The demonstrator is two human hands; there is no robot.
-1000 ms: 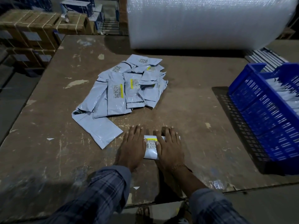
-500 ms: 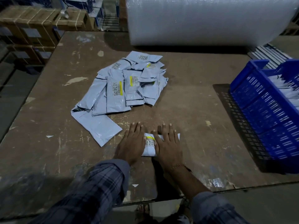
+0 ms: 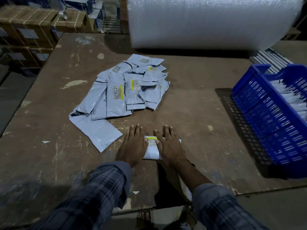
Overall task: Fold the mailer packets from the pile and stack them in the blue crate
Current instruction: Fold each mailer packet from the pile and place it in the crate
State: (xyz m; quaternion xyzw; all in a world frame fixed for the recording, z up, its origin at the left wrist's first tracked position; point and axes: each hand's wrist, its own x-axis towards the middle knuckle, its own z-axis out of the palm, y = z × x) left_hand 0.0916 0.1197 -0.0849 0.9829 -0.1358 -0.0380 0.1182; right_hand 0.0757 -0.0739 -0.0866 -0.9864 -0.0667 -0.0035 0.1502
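Dim, bluish light; dark shadow beneath the big white bubble-wrap roll (image 3: 214, 22); wide-angle bending and soft blur at edges.

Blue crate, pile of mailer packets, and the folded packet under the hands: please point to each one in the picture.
blue crate (image 3: 259, 103), head view, on its near slotted side wall.
pile of mailer packets (image 3: 116, 98), head view, on a top packet below its label.
folded packet (image 3: 152, 147), head view, on the strip showing between the two hands.

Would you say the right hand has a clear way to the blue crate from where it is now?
Probably yes: the right hand lies flat on the folded packet, and only bare table shows between it and the blue crate.
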